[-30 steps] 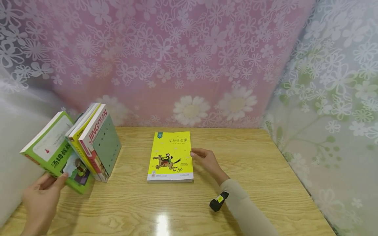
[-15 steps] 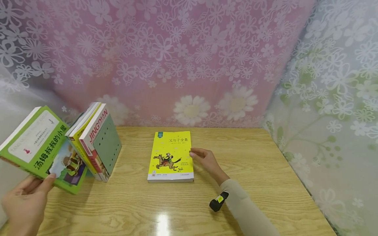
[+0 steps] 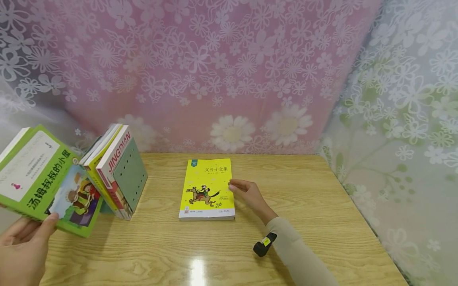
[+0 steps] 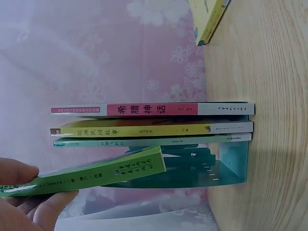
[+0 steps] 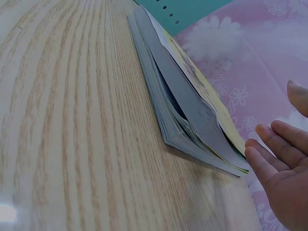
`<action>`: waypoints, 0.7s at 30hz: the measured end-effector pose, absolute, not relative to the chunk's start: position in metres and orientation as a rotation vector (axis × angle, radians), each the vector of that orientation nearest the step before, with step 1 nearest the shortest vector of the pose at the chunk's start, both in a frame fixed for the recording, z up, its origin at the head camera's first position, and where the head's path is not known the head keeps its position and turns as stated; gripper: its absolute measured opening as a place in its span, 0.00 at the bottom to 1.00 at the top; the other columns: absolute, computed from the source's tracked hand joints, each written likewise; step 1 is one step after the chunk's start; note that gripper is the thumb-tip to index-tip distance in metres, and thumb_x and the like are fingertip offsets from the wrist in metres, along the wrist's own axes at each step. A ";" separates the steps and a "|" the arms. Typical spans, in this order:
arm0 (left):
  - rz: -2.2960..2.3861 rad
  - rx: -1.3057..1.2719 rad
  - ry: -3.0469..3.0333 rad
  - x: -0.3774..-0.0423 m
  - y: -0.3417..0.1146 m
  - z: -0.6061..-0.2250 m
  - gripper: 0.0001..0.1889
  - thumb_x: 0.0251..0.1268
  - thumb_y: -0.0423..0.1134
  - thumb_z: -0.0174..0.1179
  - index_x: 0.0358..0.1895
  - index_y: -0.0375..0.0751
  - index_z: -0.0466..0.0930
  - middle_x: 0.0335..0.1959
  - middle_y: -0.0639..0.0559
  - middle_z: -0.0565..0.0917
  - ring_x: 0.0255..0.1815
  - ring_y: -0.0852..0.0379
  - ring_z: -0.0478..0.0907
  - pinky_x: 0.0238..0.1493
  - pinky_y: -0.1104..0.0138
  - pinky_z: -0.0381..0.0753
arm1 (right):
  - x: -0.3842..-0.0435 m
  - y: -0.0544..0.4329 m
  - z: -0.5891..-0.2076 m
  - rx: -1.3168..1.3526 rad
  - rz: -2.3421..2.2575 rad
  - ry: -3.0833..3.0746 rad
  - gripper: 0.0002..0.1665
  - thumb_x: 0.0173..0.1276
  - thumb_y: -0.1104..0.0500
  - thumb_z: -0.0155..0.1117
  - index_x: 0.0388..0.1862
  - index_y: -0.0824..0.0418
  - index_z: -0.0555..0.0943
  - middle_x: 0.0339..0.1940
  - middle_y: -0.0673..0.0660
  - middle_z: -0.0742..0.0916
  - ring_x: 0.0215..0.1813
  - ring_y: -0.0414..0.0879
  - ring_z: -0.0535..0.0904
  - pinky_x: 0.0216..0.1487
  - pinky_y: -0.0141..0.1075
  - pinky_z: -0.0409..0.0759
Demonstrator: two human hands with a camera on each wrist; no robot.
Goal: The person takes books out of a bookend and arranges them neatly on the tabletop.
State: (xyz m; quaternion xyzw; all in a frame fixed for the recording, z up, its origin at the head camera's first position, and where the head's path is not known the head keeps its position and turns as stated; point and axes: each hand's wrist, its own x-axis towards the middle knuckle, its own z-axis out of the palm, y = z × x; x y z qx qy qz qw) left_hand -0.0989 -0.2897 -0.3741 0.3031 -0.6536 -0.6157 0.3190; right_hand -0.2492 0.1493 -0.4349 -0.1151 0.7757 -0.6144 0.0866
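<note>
Two hands are well apart: the left hand (image 3: 25,248) pinches the tilted green book (image 3: 66,194) at its one o'clock; the right hand (image 3: 252,198), fingers extended and holding nothing, is at the edge of the yellow book (image 3: 207,190), flat at its nine o'clock. At the left hand's two o'clock, the teal rack (image 3: 130,176) contains three standing books (image 4: 149,130).

One green book (image 3: 61,182), one yellow book (image 3: 207,188), three upright books (image 4: 149,131); two hands (image 3: 252,198); one black wristband (image 3: 264,245); two teal bookend panels (image 3: 130,174); one wooden table (image 3: 293,178).
</note>
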 end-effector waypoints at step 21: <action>-1.241 0.636 -1.814 -0.073 -0.265 -0.351 0.18 0.63 0.27 0.60 0.49 0.57 0.79 0.26 0.88 0.72 0.26 0.87 0.72 0.33 0.91 0.69 | -0.259 0.149 -0.463 -0.296 -1.875 2.359 0.28 0.69 0.53 0.62 0.62 0.69 0.75 0.57 0.62 0.83 0.59 0.53 0.79 0.62 0.46 0.75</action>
